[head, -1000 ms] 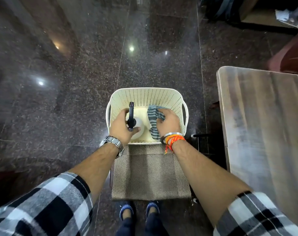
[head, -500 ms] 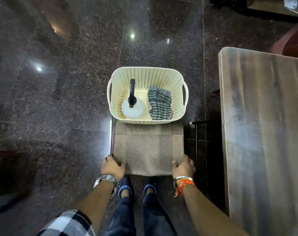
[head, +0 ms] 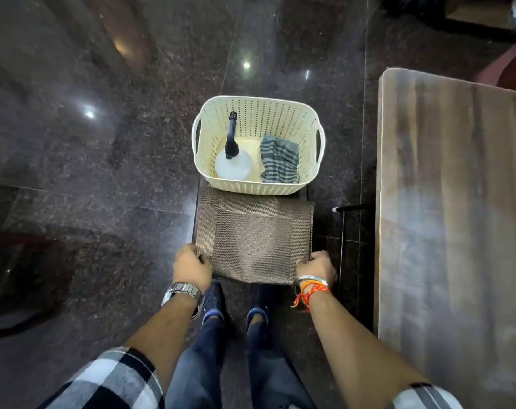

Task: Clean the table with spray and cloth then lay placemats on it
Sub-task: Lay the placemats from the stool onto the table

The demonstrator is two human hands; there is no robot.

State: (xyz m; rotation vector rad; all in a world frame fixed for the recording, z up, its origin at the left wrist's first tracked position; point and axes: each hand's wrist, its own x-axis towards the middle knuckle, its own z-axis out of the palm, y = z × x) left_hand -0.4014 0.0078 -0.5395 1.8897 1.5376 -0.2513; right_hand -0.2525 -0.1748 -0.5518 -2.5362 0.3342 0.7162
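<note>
A brown woven placemat stack [head: 254, 240] lies on a low dark stand in front of me. My left hand [head: 192, 265] grips its near left corner and my right hand [head: 315, 265] grips its near right corner. Behind the placemats stands a cream perforated basket [head: 258, 113]. Inside it a white spray bottle [head: 231, 163] with a black nozzle stands at the left, and a grey striped cloth [head: 279, 160] lies at the right. The wooden table [head: 451, 202] runs along the right side.
Dark polished granite floor [head: 103, 172] surrounds the stand. A thin black metal bar [head: 343, 231] stands between the stand and the table. My feet in dark shoes are just below the placemats. A reddish chair edge shows at the far right top.
My hands let go of the spray bottle and cloth in the basket, drew back, and closed on the near corners of the placemats. The near edge now looks slightly lifted.
</note>
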